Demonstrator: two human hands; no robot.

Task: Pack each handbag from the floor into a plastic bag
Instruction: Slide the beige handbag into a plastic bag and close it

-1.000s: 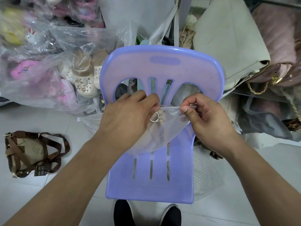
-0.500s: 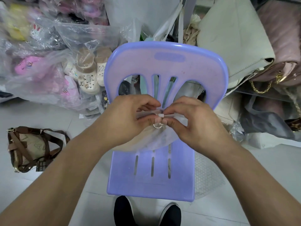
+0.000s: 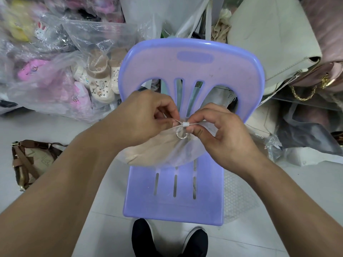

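A clear plastic bag point(image 3: 187, 153) with a beige handbag point(image 3: 148, 154) inside hangs over the purple chair seat point(image 3: 174, 199). Its top edge carries a small white slider point(image 3: 185, 124), and a metal ring point(image 3: 179, 134) of the handbag shows just below it. My left hand point(image 3: 141, 115) pinches the bag's top edge just left of the slider. My right hand point(image 3: 220, 130) pinches the slider and the edge to its right. A brown and tan handbag point(image 3: 31, 162) lies on the white floor at the left, apart from both hands.
The purple plastic chair's backrest point(image 3: 191, 65) stands straight ahead. Clear bags of children's sandals point(image 3: 100, 78) pile up at the back left. A cream bag point(image 3: 274, 39) and a pink bag with a gold chain point(image 3: 326, 52) sit at the back right. My black shoes point(image 3: 168, 240) are below the seat.
My right hand has moved left along the bag's top edge until it meets my left hand at the middle. The bag's mouth, held wide a second ago, is now drawn together at the slider.
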